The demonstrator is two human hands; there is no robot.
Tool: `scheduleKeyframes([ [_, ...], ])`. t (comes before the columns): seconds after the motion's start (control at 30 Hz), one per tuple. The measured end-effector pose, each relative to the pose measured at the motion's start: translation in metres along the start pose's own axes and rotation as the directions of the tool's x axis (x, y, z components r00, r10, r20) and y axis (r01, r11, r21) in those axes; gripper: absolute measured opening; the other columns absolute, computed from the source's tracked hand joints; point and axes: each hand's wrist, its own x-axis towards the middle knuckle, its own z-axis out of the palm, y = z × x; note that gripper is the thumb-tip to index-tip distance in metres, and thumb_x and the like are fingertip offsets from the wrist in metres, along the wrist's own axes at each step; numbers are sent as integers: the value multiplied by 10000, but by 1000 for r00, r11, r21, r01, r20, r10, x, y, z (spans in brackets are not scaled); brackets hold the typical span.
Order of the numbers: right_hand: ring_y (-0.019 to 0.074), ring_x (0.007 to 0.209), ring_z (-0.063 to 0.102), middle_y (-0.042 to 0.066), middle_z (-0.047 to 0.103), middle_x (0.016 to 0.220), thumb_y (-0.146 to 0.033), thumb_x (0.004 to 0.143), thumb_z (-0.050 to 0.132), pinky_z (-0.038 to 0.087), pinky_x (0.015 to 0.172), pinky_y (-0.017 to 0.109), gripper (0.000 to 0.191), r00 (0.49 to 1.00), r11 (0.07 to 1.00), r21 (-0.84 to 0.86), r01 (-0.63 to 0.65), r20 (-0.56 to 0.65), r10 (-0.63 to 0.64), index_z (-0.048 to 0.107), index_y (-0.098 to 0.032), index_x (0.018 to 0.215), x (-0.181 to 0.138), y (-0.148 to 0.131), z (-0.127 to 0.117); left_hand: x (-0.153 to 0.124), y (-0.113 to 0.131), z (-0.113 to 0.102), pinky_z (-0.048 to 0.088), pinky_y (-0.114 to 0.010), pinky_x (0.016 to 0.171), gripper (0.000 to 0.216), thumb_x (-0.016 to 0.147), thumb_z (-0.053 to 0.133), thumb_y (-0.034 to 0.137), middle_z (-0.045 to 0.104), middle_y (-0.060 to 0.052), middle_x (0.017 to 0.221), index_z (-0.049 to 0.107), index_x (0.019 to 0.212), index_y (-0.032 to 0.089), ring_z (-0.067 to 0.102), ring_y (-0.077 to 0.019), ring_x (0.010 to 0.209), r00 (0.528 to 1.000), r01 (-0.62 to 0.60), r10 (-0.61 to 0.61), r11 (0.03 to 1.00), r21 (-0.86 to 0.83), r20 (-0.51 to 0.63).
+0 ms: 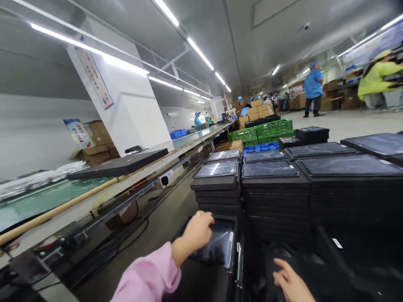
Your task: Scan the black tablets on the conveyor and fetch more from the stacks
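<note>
A: Step in hand?
B: Picking up. Left hand (197, 230), fingers curled, resting on glossy black flat tray (217, 245) atop low stack; grip closure not clear, can't tell.
A: Right hand (291, 283)?
B: Open, flat on neighbouring black tray (315, 277), holding nothing.
A: Next?
B: Probably needs firm edge grip, level lift clear of tall black tray stacks (270, 188).

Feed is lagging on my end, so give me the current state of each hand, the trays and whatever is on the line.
left hand: curled, resting on the low tray
low tray: flat, glossy insert showing
right hand: open, on a dark tray
tray stacks: piled high, upright
flat black panel: lying on the conveyor table
green crates: stacked
</note>
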Motion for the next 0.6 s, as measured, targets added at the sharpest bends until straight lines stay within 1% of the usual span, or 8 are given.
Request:
scheduleKeyframes([
  [0.07, 132, 337, 406, -32, 514, 534, -508, 626, 363, 326, 373, 260, 502, 998, 998, 44, -51, 26, 50, 461, -176, 990, 17, -39, -7, -2, -32, -6, 406, -305, 927, 369, 685, 425, 32, 604, -86, 1064, 588, 994, 149, 503, -195, 1054, 983, 176, -178, 982, -71, -33],
  [0.13, 115, 318, 377, -40, 510, 542, -494, 599, 393, 294, 367, 250, 531, 995, 994, 67, -88, 47, 85, 429, -157, 1008, 31, -78, -12, -13, -54, -7, 418, -311, 917, 382, 700, 402, 54, 613, -98, 1033, 568, 1035, 133, 521, -201, 1039, 955, 291, -296, 949, -121, -24],
  [0.23, 104, 355, 409, -25, 540, 602, -456, 621, 437, 299, 388, 236, 526, 996, 995, 53, -85, 37, 83, 427, -140, 1041, 39, -121, -13, -44, -75, 1, 389, -306, 960, 388, 711, 399, 92, 598, -85, 1100, 554, 1063, 143, 499, -197, 1094, 930, 365, -368, 914, -175, 21],
  [0.3, 100, 383, 431, -17, 552, 647, -418, 660, 442, 303, 389, 225, 506, 992, 992, 51, -116, 56, 113, 419, -133, 1078, 33, -132, -9, -71, -85, 12, 355, -312, 1004, 386, 723, 396, 141, 580, -81, 1157, 544, 1079, 138, 478, -201, 1136, 922, 386, -381, 900, -200, 63],
  [0.37, 95, 403, 441, -20, 550, 671, -358, 707, 424, 308, 387, 214, 455, 982, 985, 34, -170, 93, 166, 406, -130, 1101, 19, -128, -2, -100, -96, 26, 361, -338, 1009, 408, 738, 379, 235, 579, -96, 1170, 530, 1101, 124, 491, -219, 1139, 899, 437, -420, 867, -238, 121],
  [0.47, 86, 387, 419, -42, 532, 630, -252, 745, 402, 316, 393, 208, 352, 955, 963, -13, -269, 124, 269, 420, -127, 1074, -8, -100, 11, -138, -113, 43, 441, -379, 938, 503, 725, 353, 417, 610, -127, 1114, 523, 1094, 120, 546, -258, 1080, 844, 536, -503, 793, -289, 186],
  [0.53, 81, 361, 391, -61, 515, 577, -194, 744, 413, 316, 400, 210, 301, 935, 945, -31, -325, 139, 326, 448, -126, 1035, -28, -78, 21, -155, -115, 44, 468, -408, 903, 505, 702, 382, 505, 630, -125, 1067, 555, 1021, 154, 572, -276, 1026, 873, 481, -482, 824, -299, 74],
  [0.6, 77, 363, 383, -69, 517, 562, -151, 745, 427, 322, 419, 211, 283, 920, 936, -47, -350, 171, 353, 468, -129, 1024, -46, -60, 27, -164, -100, 37, 484, -404, 881, 387, 732, 426, 497, 648, -93, 1010, 579, 932, 202, 574, -259, 998, 948, 262, -302, 921, -289, -101],
])
